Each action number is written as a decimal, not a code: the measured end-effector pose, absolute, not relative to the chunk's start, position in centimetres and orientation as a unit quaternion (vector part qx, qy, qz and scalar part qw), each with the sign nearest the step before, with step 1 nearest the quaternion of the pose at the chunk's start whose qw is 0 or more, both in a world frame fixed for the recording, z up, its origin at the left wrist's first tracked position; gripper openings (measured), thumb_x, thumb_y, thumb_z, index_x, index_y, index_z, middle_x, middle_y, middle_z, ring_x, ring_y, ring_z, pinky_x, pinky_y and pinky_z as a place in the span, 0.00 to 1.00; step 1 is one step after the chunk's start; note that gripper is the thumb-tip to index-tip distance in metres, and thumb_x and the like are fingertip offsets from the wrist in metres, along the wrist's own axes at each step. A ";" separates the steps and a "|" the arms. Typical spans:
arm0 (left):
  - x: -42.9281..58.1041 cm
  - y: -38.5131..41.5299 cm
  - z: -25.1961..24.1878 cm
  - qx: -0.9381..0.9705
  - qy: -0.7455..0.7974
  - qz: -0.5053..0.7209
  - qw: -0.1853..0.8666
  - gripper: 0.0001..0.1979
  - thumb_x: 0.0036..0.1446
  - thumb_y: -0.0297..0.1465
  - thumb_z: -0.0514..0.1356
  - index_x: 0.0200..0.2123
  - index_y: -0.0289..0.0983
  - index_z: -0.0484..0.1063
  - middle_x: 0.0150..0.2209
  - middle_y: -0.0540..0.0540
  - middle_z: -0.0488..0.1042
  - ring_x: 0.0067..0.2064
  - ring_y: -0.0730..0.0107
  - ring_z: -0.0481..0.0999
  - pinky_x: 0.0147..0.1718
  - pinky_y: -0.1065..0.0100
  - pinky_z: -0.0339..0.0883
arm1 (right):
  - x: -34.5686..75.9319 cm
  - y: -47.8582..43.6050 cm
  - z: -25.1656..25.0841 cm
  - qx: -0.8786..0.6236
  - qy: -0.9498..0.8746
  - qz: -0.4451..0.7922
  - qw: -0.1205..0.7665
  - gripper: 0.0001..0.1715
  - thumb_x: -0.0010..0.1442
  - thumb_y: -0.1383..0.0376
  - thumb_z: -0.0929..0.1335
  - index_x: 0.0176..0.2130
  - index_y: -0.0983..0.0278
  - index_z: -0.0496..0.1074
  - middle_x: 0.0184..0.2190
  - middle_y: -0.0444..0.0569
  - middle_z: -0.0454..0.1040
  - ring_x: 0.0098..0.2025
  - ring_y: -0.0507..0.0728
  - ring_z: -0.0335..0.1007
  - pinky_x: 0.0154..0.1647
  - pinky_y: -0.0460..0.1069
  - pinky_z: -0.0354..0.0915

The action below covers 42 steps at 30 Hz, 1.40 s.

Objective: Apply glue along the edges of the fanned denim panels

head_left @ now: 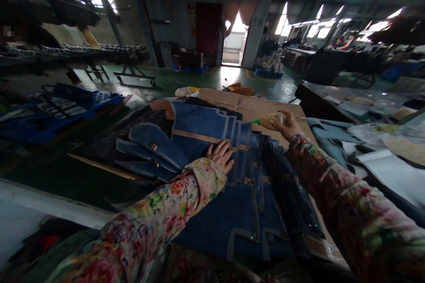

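Observation:
My left hand (pixel 222 155) lies flat with fingers spread on a row of overlapping blue cut pieces (pixel 212 130) with grey and tan edging, laid out on a cardboard-covered table (pixel 265 108). My right hand (pixel 288 124) is closed round a small yellowish squeeze bottle (pixel 271 120) with a green nozzle, held on its side above the far end of the pieces with the nozzle pointing left. Both arms wear flowered sleeves.
More blue shaped pieces (pixel 151 146) lie stacked to the left. Dark strips (pixel 288 185) lie along the right of the blue pieces. A bench with papers and plastic sheets (pixel 365 106) stands at right. Blue crates (pixel 66 106) sit at left, an open doorway (pixel 235 37) is far off.

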<state>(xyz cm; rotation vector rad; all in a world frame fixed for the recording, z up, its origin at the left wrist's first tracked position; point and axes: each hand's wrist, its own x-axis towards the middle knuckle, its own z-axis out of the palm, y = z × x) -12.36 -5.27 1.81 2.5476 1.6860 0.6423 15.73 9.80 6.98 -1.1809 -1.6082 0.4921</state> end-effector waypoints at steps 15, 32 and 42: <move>-12.4 -5.4 2.0 0.816 0.540 0.205 0.016 0.20 0.60 0.36 0.51 0.55 0.44 0.63 0.63 0.48 0.55 0.65 0.63 0.49 0.61 0.46 0.43 | 15.6 9.2 7.6 -0.529 -0.622 0.270 0.511 0.45 0.36 0.40 0.73 0.46 0.61 0.65 0.39 0.50 0.69 0.41 0.60 0.68 0.44 0.58 0.67; -12.3 -5.3 1.9 0.816 0.537 0.213 0.013 0.20 0.59 0.36 0.52 0.55 0.43 0.64 0.63 0.46 0.56 0.65 0.62 0.50 0.60 0.46 0.43 | 15.3 6.0 8.6 -0.517 -0.673 0.258 0.462 0.43 0.38 0.38 0.72 0.44 0.62 0.67 0.37 0.49 0.70 0.39 0.59 0.68 0.43 0.56 0.67; -12.2 -5.4 1.8 0.813 0.540 0.218 0.009 0.19 0.60 0.35 0.51 0.55 0.44 0.64 0.63 0.48 0.56 0.65 0.64 0.49 0.61 0.46 0.43 | 14.5 3.3 8.2 -0.501 -0.698 0.229 0.458 0.42 0.40 0.40 0.71 0.47 0.62 0.64 0.37 0.50 0.69 0.38 0.60 0.67 0.42 0.56 0.67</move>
